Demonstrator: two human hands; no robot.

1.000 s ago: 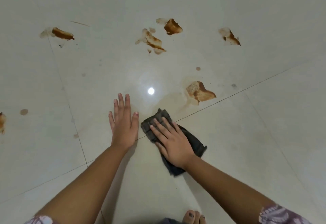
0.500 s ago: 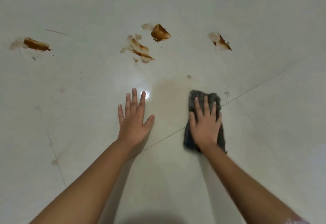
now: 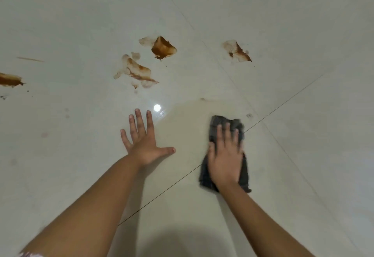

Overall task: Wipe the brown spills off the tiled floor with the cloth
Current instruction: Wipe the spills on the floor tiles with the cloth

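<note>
Since one second ago the cloth [image 3: 222,122] has moved right, away from the left hand [image 3: 144,145], onto the spot where a brown patch lay. A pale tan smear [image 3: 194,113] remains there.

Right hand [image 3: 225,161]: palm down, fingers straight and flat, pressing the cloth to the floor [image 3: 303,155]; not clenched.

Cloth: dark grey, soft, folded oblong. It lies directly under the palm, protrudes past fingertips and wrist, and crosses a thin dark grout line [image 3: 162,191].

Left hand: released, flat on glossy pale tile, fingers splayed, thumb pointing toward the cloth.

Four brown spills [image 3: 163,48], irregular and streaked, lie well beyond the fingertips, one far outside the left hand.
</note>
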